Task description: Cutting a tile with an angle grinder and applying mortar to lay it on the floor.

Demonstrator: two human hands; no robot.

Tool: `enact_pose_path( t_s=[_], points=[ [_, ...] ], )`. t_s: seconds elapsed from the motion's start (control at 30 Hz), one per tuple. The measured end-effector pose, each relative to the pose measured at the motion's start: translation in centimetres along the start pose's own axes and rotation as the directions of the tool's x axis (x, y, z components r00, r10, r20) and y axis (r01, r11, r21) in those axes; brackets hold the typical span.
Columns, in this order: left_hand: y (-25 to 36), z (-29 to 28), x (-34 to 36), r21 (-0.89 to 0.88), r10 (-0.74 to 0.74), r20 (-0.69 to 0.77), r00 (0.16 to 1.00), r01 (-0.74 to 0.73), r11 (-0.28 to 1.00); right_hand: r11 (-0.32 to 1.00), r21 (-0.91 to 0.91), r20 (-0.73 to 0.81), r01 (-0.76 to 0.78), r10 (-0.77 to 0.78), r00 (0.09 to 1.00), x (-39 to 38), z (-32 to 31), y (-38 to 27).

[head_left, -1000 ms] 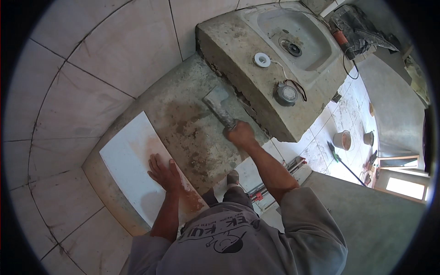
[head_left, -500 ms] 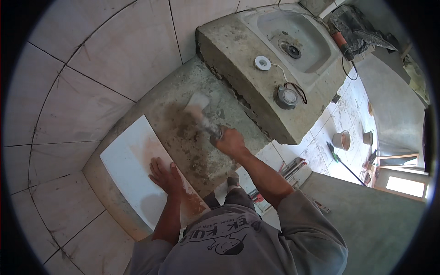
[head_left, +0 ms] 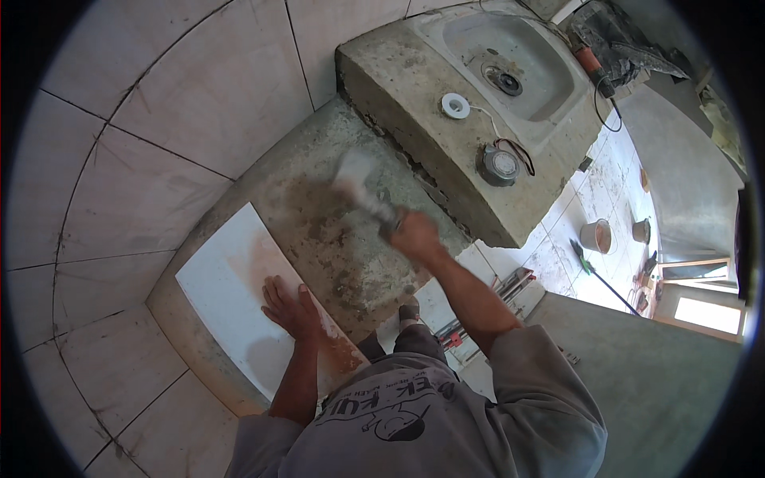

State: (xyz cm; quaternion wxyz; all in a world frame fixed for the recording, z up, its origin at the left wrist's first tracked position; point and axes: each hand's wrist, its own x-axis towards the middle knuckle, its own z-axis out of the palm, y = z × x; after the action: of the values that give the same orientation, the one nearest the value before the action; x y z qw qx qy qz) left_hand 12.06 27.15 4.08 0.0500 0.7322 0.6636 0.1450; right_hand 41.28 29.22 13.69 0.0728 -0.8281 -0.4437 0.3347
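A white rectangular tile [head_left: 227, 275], smeared with reddish-brown dust, lies at the left of a rough concrete slab [head_left: 291, 159]. My left hand [head_left: 291, 307] rests flat on its right part with the fingers spread. Over the bare, brown-stained concrete beyond the tile, my right hand [head_left: 416, 237] grips the dark handle of a hand tool [head_left: 357, 169] with a pale head. Motion blurs that head, so I cannot tell its exact kind or whether it touches the concrete.
A raised concrete counter with a grey sink [head_left: 550, 88] stands at the far right. A tape measure [head_left: 500, 165] and a white ring-shaped spool [head_left: 455, 106] lie on it. An orange power tool [head_left: 590, 62] is beside the sink. Buckets [head_left: 596, 237] and a broom [head_left: 584, 271] are on the floor.
My right hand has shifted slightly right and up with the blurred tool. My left hand stays flat on the tile.
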Motion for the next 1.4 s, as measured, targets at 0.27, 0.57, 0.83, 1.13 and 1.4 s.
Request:
enact_pose_path(
  t_s=[0.27, 0.57, 0.83, 1.13, 1.4],
  points=[
    [-0.4, -0.1, -0.4, 0.025, -0.011, 0.008, 1.0, 0.01, 1.0, 0.994, 0.073, -0.05, 0.086, -0.082, 0.995, -0.9, 1.1, -1.5],
    [-0.3, 0.2, -0.2, -0.034, 0.001, 0.004, 1.0, -0.001, 0.999, 0.989, 0.137, -0.066, -0.06, 0.069, 0.995, 0.0, 2.1, -1.1],
    [0.1, 0.0, -0.4, -0.012, -0.007, 0.029, 1.0, 0.007, 1.0, 0.973, 0.21, 0.0, -0.099, 0.102, 0.995, 3.1, 0.3, 0.7],
    [-0.1, 0.1, 0.2, -0.033, -0.001, 0.023, 1.0, 0.001, 0.999, 0.996, 0.086, -0.053, 0.031, -0.027, 0.998, 2.7, 0.7, 0.3],
    [-0.3, -0.2, -0.1, -0.007, -0.023, 0.045, 0.999, 0.023, 1.0, 0.994, 0.071, -0.046, 0.084, -0.081, 0.996, 0.9, -0.4, -2.4]
  ],
)
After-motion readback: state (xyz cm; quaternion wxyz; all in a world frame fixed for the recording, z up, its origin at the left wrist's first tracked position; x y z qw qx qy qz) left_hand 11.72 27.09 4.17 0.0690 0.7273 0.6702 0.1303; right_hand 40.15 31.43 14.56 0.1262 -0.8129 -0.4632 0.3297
